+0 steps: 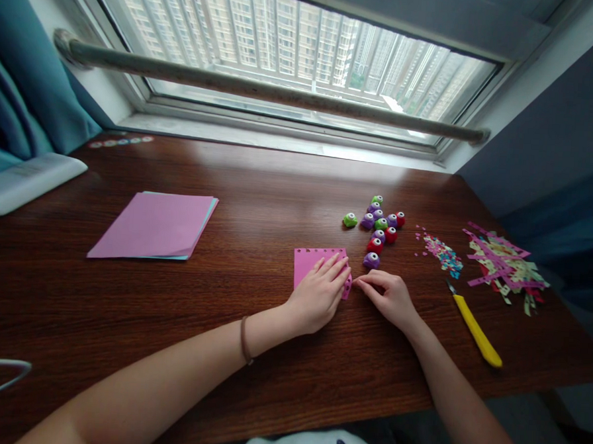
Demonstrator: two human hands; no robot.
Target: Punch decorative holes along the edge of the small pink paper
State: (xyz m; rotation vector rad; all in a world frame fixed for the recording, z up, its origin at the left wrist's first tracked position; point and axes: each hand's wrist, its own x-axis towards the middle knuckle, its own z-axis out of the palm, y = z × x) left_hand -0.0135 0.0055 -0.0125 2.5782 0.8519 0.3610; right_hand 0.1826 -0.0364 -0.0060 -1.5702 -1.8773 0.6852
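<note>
A small pink sheet of paper (305,267) lies on the table, with little punched holes along its top and right edges. My left hand (317,293) rests flat across it, fingers stretched out, and covers its lower part. At the sheet's right edge, my right hand (389,296) pinches with thumb and forefinger; the edge bulges out toward these fingertips. Just beyond my right hand stands a purple craft punch (371,260) with a white round top. To the right of that hand lies a craft knife (477,329) with a yellow handle, its blade end pointing away from me.
Several purple, red and green punches (380,224) stand grouped behind the sheet. Farther right are tiny punched confetti (441,251) and a heap of paper strips (506,263). Larger pink and blue sheets (157,224) are stacked at left. A metal bar (264,88) crosses the window.
</note>
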